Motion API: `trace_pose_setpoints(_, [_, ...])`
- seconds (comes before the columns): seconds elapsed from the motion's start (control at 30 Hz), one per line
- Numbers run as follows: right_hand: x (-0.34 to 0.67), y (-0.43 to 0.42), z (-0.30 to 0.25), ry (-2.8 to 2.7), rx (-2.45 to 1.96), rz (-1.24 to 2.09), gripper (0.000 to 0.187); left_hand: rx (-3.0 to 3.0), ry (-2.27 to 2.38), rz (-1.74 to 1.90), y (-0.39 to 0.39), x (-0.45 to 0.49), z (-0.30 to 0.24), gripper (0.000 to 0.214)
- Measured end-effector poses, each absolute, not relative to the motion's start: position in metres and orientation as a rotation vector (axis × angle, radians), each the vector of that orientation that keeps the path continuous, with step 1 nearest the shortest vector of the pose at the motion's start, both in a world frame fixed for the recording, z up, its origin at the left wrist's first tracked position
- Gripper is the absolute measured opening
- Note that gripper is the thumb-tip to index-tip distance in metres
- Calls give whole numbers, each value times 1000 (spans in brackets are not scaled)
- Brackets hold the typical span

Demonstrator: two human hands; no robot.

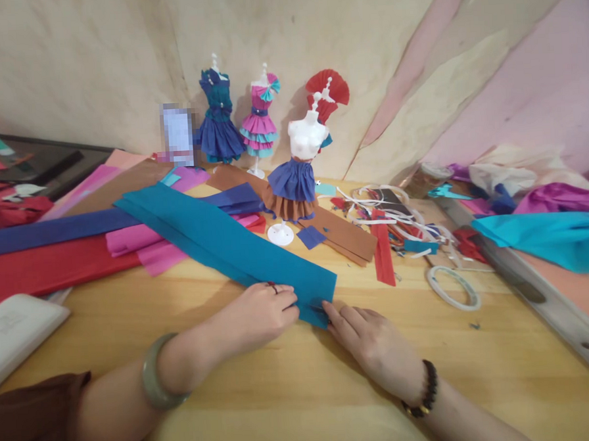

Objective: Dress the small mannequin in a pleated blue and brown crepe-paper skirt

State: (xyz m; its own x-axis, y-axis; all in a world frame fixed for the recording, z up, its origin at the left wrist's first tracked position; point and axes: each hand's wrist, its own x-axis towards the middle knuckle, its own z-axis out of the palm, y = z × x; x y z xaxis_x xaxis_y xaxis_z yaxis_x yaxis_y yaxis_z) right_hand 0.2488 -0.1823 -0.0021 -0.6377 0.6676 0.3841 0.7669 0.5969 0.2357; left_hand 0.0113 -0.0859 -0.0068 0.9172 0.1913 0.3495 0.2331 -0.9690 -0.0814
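Observation:
A long teal strip of crepe-like paper, folded in layers, lies slantwise across the wooden table. My left hand, with a ring and a pale green bangle, has its fingers curled down on the strip's near edge. At the strip's right end, my right hand, wearing a dark bead bracelet, pinches the corner with the thumb and fingers. Just beyond stands a small white dress form in a ruffled blue and brown skirt. The undersides of my fingertips are hidden.
Dressed mini forms, one in dark blue and one in pink, stand by the wall. Blue and red strips lie left, near a white box-like object. A tape roll and a metal-edged bar are right.

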Motion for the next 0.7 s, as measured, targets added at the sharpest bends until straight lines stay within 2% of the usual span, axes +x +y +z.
trace_pose_setpoints(0.7, [249, -182, -1, -2615, -1156, -555, 29, -2937, -317, -510, -86, 12, -4, 11])
